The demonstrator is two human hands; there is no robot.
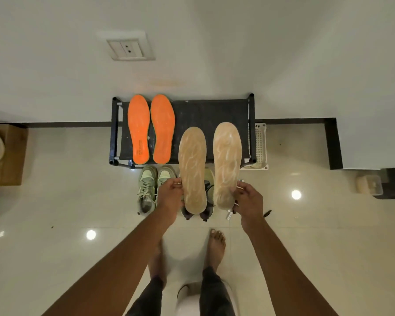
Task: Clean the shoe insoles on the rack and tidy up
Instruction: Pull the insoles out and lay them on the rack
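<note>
Two orange insoles (150, 130) lie side by side on the left half of the black shoe rack (210, 115). My left hand (170, 197) grips the heel end of one tan insole (192, 167), held up with its toe pointing at the rack. My right hand (249, 199) grips the heel end of the other tan insole (227, 160) the same way. Both tan insoles show whitish smears and hang above the rack's front edge and the shoes below.
A pair of pale green sneakers (152, 188) and a darker pair (206, 208) stand on the tiled floor before the rack. A white plastic basket (260, 144) sits right of the rack. A wooden box (12, 153) is at far left. My bare feet (216, 249) stand behind.
</note>
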